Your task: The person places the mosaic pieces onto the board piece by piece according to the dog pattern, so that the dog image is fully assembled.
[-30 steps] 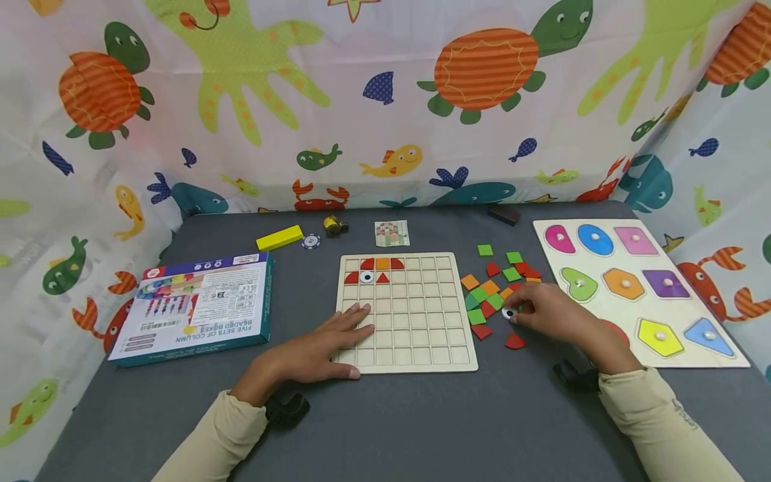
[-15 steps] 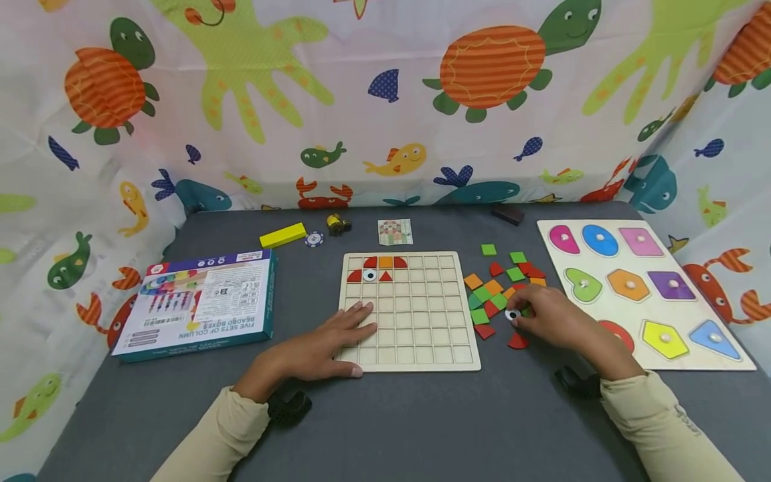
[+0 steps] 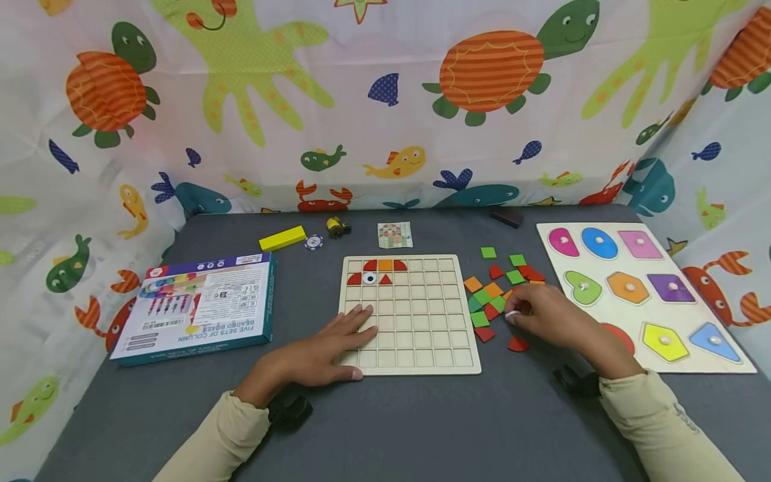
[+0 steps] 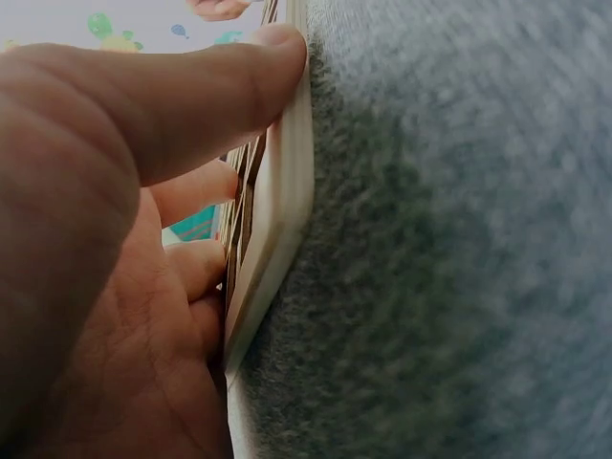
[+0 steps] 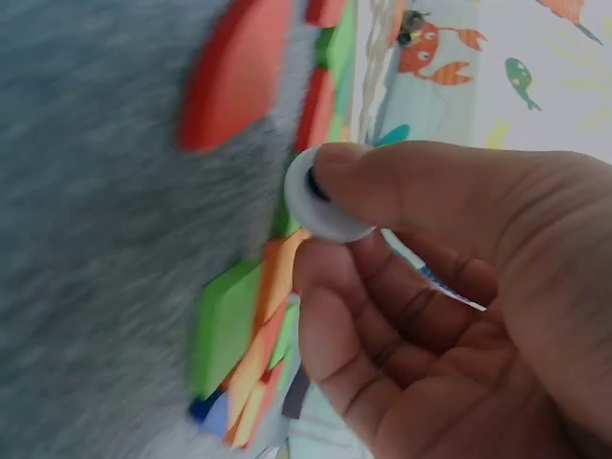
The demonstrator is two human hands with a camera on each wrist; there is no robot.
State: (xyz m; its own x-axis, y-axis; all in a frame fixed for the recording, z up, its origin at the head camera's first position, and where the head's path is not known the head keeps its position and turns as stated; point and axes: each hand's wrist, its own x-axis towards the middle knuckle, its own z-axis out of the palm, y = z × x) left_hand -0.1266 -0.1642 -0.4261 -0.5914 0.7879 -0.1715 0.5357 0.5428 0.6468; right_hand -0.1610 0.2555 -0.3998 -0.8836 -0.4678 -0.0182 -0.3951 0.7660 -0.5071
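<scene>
Grey table, right hand (image 3: 551, 314) now lifting pinched white eye disc (image 5: 320, 196), left hand (image 3: 325, 348) flat on grid board (image 3: 415, 335)

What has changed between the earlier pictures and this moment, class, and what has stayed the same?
The right hand has taken hold of the white eye disc: earlier it lay on the mat at the fingertips, now thumb and fingers pinch it, lifted off the coloured tiles. The left hand stays flat on the grid board, and the board's placed pieces are unchanged.

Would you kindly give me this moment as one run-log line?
left hand: flat on grid board | right hand: pinching white eye disc above loose tiles | eye disc: not yet on board
</scene>
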